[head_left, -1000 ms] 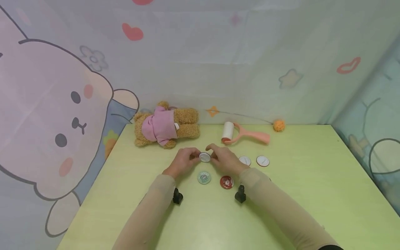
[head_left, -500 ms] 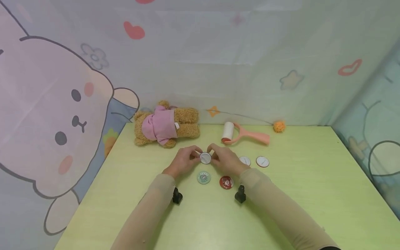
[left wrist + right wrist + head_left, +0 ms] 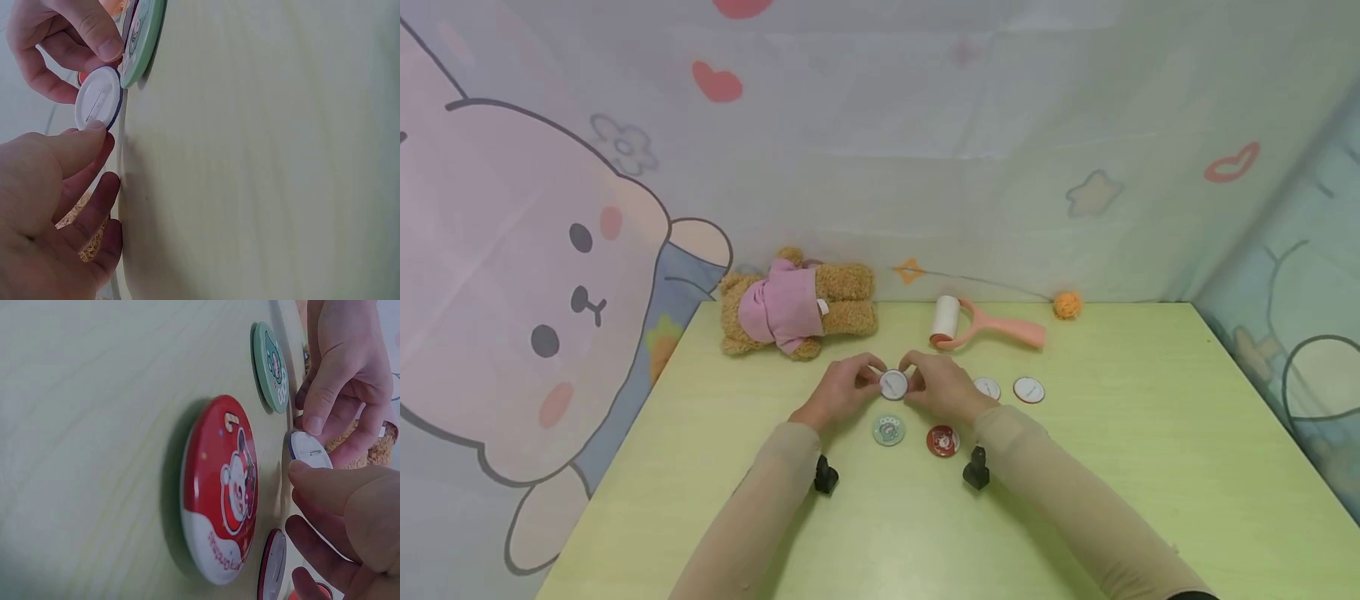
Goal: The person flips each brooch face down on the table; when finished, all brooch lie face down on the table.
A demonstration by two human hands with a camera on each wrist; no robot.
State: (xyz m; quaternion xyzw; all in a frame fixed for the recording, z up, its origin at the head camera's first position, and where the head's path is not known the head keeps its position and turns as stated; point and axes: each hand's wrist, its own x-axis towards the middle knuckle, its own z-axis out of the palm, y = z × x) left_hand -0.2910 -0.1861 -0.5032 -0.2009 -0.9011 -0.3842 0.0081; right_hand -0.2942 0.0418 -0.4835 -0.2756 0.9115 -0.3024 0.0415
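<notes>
Between both hands is a round pin badge [image 3: 893, 385], its white back and metal pin facing up toward the head camera. My left hand [image 3: 842, 393] pinches its left edge, the thumb lying at the rim near the pin in the left wrist view. On the opposite edge, my right hand [image 3: 946, 387] pinches it with thumb and fingers. A dark blue rim shows on the badge [image 3: 100, 97] in that same view. Just nearer to me lie a green badge [image 3: 889, 430] and a red badge [image 3: 943, 441], both picture side up.
Right of my right hand, two more badges lie back side up, one [image 3: 987, 388] partly hidden by it, the other [image 3: 1029, 390] with a red rim. Along the table's back edge are a teddy bear [image 3: 782, 310] in pink, a lint roller [image 3: 1011, 330] and an orange ball [image 3: 1067, 305].
The held badge has tilted so its white back faces the head camera more fully. My right fingers have closed in from slightly raised to its edge. The other things stay put.
</notes>
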